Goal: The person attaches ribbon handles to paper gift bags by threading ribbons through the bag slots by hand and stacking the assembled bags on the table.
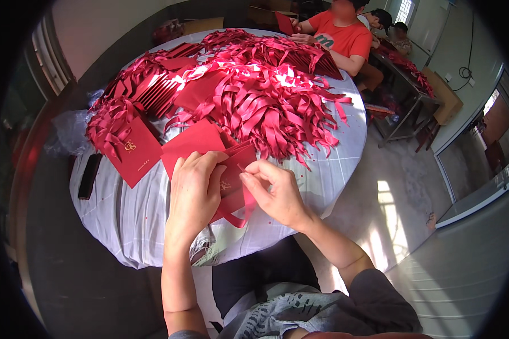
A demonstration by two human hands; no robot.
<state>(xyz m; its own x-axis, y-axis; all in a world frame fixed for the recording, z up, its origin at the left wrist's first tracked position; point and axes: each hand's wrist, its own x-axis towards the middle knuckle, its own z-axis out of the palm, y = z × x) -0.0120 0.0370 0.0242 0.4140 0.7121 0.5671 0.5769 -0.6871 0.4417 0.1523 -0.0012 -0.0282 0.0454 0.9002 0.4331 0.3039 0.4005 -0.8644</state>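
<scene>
at a round table (130, 231) draped in pale checked cloth, a person's left hand (195, 183) grasps a flat red card bag with gold print (234, 179), held over the near side, while the right hand (277, 192) pinches what looks like the tip of a glossy red satin ribbon (238, 219) at its face. the 1 bag in hand appears part-finished, ribbon dangling below; beyond, a large heap of ribboned red card bags (260, 113) seems further along. how many remain cannot be told.

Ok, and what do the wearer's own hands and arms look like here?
The left hand and right hand are ungloved, with no rings or watch visible. The forearms are bare; a dark grey sleeve ends near the right elbow.
</scene>
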